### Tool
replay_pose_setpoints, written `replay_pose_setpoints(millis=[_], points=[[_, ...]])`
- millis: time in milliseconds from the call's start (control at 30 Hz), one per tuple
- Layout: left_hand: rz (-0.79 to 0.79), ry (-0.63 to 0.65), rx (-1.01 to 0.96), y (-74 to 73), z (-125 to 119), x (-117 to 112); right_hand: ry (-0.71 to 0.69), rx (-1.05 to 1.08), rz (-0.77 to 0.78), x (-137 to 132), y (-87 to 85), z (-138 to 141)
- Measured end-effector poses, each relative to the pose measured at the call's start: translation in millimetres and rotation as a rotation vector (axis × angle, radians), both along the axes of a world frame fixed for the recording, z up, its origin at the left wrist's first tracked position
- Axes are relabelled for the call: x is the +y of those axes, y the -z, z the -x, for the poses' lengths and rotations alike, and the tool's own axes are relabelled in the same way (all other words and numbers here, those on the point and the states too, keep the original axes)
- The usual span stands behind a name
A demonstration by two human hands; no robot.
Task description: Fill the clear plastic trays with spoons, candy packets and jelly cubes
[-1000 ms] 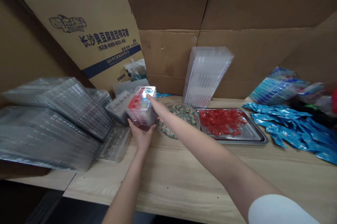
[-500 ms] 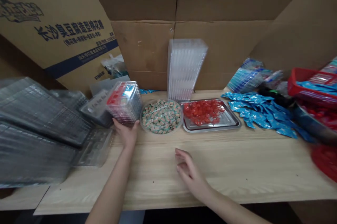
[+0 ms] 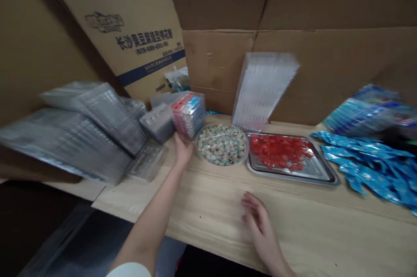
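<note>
Well to the left of the round clear bowl (image 3: 222, 144) of small wrapped sweets, big slanted piles of clear plastic trays (image 3: 87, 127) sit on the pale wooden table (image 3: 208, 220), with a single clear tray (image 3: 146, 162) lying nearer the bowl. Just left of the bowl, the left hand (image 3: 183, 149) is grasping a tilted stack of clear trays (image 3: 188, 114) from below, its fingers closed against the lower edge, with red and blue showing through the plastic. Behind the bowl, a tall stack of empty clear trays (image 3: 263, 92) leans against a cardboard box (image 3: 221, 68). In front of the bowl and to its right, the right hand (image 3: 260, 225) is released and holds nothing, its fingers loosely curled. Farther right of the bowl come a steel tray (image 3: 325, 173) of red pieces, then scattered blue sachets (image 3: 365, 168).
</note>
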State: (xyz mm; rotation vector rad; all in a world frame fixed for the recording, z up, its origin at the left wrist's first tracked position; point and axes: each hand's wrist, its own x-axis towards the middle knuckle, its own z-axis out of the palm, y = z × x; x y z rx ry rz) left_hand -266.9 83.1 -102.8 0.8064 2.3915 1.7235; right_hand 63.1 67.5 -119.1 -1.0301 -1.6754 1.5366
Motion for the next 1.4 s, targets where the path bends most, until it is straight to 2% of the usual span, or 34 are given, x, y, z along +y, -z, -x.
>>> replay_pose_setpoints(millis=[67, 167, 233, 267, 367, 467, 600, 700, 800, 900, 1000, 1067, 1133, 1233, 1400], points=[[0.011, 0.015, -0.003, -0.4, -15.3, -24.4, -0.016, 0.002, -0.003, 1.8, 3.9, -1.4], [0.026, 0.039, 0.038, -9.7, -46.0, -80.8, -0.027, -0.007, -0.027, 4.1, 8.2, -2.6], [0.049, -0.003, 0.113, -21.3, -60.9, -124.0, -0.033, -0.014, -0.039, 4.8, 9.2, -3.0], [0.092, -0.069, 0.216, -27.3, -63.9, -144.4, -0.040, -0.020, -0.045, 4.8, 9.3, -3.0], [0.225, -0.192, 0.431, -37.1, -53.4, -190.3, -0.051, -0.049, -0.067, 4.1, 8.9, -2.8], [0.374, -0.193, 0.503, -27.3, -23.5, -207.2, -0.044, -0.079, -0.087, 3.3, 9.3, -2.2], [0.499, -0.183, 0.500, -5.5, 10.0, -203.4, -0.061, -0.105, -0.115, 4.3, 7.4, -2.6], [0.505, -0.144, 0.513, -4.2, 5.0, -203.1, -0.096, -0.147, -0.120, 1.2, -1.8, -2.0], [0.450, -0.130, 0.482, -14.3, -35.5, -209.7, -0.160, -0.191, -0.030, -12.6, -21.7, 5.9], [0.328, -0.104, 0.333, -23.2, -99.7, -214.5, -0.273, -0.117, 0.202, -31.7, -48.2, 24.1], [0.236, 0.061, 0.370, -24.4, -162.6, -211.0, -0.306, 0.179, 0.407, -40.4, -70.8, 39.8], [0.197, 0.214, 0.412, -23.5, -193.0, -202.9, -0.240, 0.328, 0.462, -38.5, -81.0, 38.0], [0.176, 0.341, 0.394, -25.1, -211.1, -190.1, -0.154, 0.379, 0.465, -34.9, -88.0, 24.6], [0.168, 0.464, 0.263, -37.7, -220.6, -160.9, -0.111, 0.401, 0.405, -34.2, -94.4, -5.5], [0.188, 0.897, -0.238, -72.2, -234.3, -104.3, -0.124, 0.369, 0.375, -34.3, -102.4, -44.3]])
